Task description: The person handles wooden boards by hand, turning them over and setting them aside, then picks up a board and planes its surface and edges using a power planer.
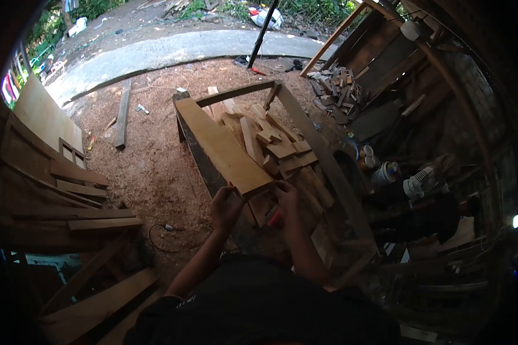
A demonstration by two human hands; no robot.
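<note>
Wooden board [224, 144] extending along left of bench frame [308, 135]; left hand [227, 208], right hand [287, 199] gripping end corners; likely stiff, weighty; edges giving hold.

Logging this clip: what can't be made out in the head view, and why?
- Underside of the long board: head view, hidden by its own top face.
- Red item: head view, partly behind the right hand; identity unclear.
- Sleeve lettering: head view, too small to read.
</note>
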